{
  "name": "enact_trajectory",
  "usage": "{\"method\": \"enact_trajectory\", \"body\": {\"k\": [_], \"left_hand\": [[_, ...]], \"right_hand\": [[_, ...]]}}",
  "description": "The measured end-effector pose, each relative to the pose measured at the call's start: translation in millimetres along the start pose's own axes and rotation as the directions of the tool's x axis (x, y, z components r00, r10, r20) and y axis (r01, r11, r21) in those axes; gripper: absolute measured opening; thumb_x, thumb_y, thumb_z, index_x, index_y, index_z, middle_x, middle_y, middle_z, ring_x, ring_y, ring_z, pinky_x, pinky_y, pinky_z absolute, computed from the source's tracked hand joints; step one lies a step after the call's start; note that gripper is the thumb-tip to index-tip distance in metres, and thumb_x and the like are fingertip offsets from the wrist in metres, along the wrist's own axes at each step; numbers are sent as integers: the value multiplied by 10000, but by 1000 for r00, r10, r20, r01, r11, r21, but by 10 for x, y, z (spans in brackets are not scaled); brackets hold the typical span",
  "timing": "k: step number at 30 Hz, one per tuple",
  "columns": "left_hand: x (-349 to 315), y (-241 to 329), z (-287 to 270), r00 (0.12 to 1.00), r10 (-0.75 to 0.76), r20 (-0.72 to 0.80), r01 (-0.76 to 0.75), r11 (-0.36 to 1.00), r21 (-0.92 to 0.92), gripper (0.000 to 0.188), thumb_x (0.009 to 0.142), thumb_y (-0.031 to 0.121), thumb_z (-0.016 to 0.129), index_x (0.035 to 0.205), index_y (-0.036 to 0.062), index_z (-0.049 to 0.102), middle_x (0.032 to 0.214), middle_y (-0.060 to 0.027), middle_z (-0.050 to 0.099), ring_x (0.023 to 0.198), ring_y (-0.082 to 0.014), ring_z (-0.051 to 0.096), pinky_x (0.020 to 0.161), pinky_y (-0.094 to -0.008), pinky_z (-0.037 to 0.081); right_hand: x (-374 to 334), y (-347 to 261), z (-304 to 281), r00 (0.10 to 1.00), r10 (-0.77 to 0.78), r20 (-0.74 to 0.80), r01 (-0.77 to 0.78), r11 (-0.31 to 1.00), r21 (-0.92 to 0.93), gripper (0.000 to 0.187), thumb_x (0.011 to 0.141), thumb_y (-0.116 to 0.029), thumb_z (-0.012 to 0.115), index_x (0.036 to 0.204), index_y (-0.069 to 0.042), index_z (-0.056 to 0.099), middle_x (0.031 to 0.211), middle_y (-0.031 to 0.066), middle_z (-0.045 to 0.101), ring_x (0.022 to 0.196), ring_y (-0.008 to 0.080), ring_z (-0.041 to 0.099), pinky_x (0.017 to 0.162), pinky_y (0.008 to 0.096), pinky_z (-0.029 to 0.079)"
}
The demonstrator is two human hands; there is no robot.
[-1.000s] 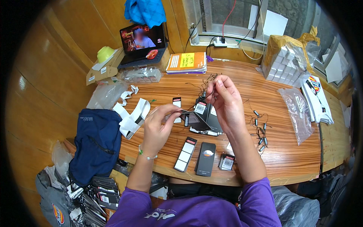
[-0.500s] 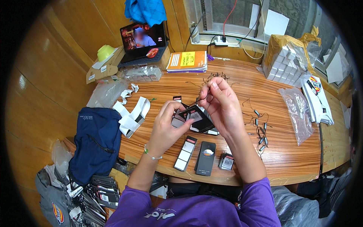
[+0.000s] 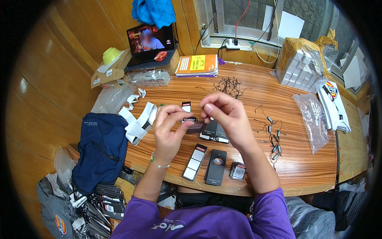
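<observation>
My left hand [image 3: 169,125] pinches dark hang tags [image 3: 194,126] between thumb and fingers, tilted nearly edge-on. Close to its right, my right hand [image 3: 227,117] is closed in a pinch on what looks like a thin black string; the fingers mostly hide it. Behind and below the right hand lies a spread of black tags [image 3: 215,131]. Nearer me are a long tag with white panels [image 3: 194,162], a stack of dark grey tags [image 3: 216,167] and a small stack of barcode tags [image 3: 238,171]. A small black-and-white tag [image 3: 186,106] lies beyond my left fingers.
A heap of black strings [image 3: 229,87] lies behind my hands; more strings with small grey pieces [image 3: 274,137] are to the right. Around them are a plastic bag [image 3: 312,121], a wrapped block of white boxes [image 3: 300,69], notebooks [image 3: 197,65], a laptop [image 3: 149,42] and a blue bag [image 3: 99,149].
My right hand has come down from its raised pull and toward me. The tags in my left hand have turned from face-up to nearly edge-on, uncovering the tags beneath.
</observation>
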State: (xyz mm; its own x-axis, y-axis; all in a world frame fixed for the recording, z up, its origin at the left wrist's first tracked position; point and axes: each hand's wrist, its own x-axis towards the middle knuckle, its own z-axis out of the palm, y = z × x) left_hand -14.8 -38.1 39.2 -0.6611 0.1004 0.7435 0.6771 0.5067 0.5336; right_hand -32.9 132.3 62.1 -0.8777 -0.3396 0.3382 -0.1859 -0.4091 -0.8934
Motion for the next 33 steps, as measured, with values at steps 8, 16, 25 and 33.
{"method": "enact_trajectory", "body": {"k": [8, 16, 25, 33], "left_hand": [[-23, -9, -34, 979, -203, 32, 204, 936, -286, 180, 776, 16, 652, 943, -30, 605, 899, -76, 602, 826, -129, 546, 739, -237, 448], [-29, -36, 4, 961, -277, 14, 264, 898, -353, 109, 768, 17, 653, 872, -12, 640, 809, -74, 622, 728, -133, 548, 661, -233, 435], [-53, -64, -37, 951, -288, 109, 308, 892, -332, 149, 855, 98, 588, 807, -43, 597, 719, -39, 559, 645, -90, 522, 596, -204, 417], [-24, -39, -84, 906, -355, 231, 417, 844, -337, 134, 849, 84, 586, 781, -30, 603, 696, -32, 565, 621, -82, 513, 574, -198, 407]], "right_hand": [[-30, 88, 110, 992, -121, 21, 122, 947, -296, 155, 826, -6, 547, 977, 3, 515, 728, 57, 574, 672, 98, 547, 627, 244, 452], [-29, 62, 95, 995, -101, 25, 103, 942, -318, 157, 810, 1, 551, 956, -7, 495, 707, 50, 570, 668, 92, 544, 626, 239, 450], [-10, 116, 59, 988, -143, 52, 152, 908, -390, 191, 795, 2, 560, 969, -12, 484, 700, 63, 572, 646, 117, 558, 613, 254, 454], [-28, 75, 77, 988, -118, 102, 154, 844, -515, 180, 790, 34, 540, 950, 0, 463, 707, 97, 578, 672, 171, 597, 607, 273, 458]]}}
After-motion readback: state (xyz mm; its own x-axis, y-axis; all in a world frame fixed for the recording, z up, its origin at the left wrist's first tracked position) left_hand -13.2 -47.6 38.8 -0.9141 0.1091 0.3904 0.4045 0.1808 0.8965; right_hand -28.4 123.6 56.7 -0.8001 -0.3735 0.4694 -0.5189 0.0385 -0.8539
